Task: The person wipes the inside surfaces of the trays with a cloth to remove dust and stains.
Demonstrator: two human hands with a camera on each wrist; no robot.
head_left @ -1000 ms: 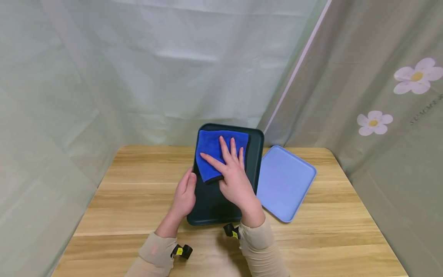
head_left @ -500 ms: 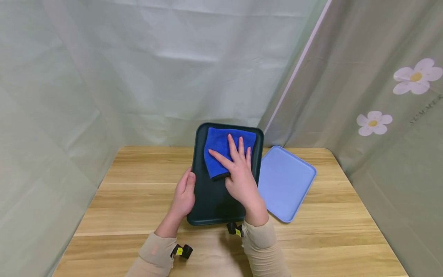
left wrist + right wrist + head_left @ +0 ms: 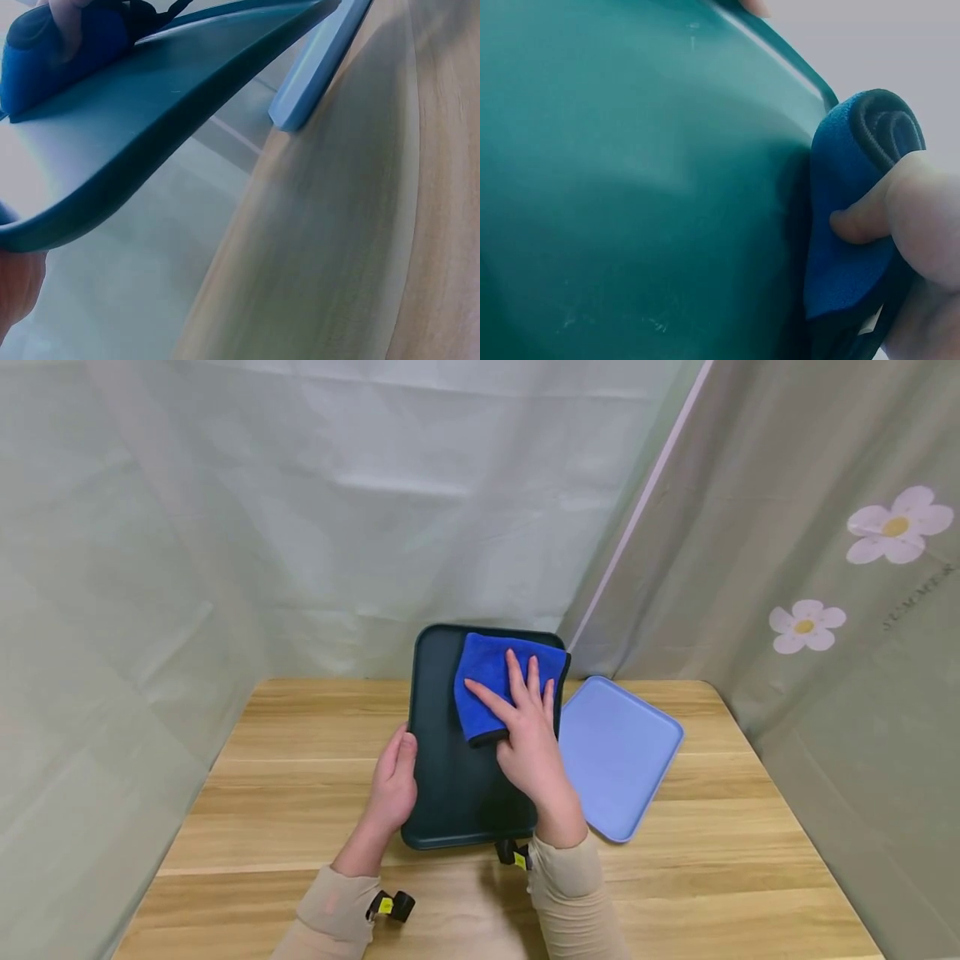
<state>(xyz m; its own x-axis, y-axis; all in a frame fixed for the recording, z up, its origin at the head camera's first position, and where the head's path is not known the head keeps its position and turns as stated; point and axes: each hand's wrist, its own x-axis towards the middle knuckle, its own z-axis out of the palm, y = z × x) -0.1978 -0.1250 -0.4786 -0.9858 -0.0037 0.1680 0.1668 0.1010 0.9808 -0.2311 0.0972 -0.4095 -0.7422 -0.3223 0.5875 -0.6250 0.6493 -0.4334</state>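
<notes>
In the head view a dark green tray (image 3: pixel 457 785) is held tilted up over the table. My left hand (image 3: pixel 393 785) grips its left edge, thumb on the rim; the fingers behind are hidden. A folded blue cloth (image 3: pixel 483 677) with black edging lies against the tray's upper right part, overlapping the right rim. My right hand (image 3: pixel 528 743) presses on the cloth with straight, spread fingers. From the right wrist, the thumb (image 3: pixel 862 217) touches the cloth's rolled side, and faint pale marks show on the tray.
A light blue tray (image 3: pixel 618 760) lies on the wooden table (image 3: pixel 300 810) at the right, partly behind the green tray. Pale curtains (image 3: pixel 412 510) hang behind and at both sides, the right one printed with flowers.
My right hand has slid the blue cloth rightward across the green tray, from near its left rim to over its right rim. The left hand and tray have shifted slightly left.
</notes>
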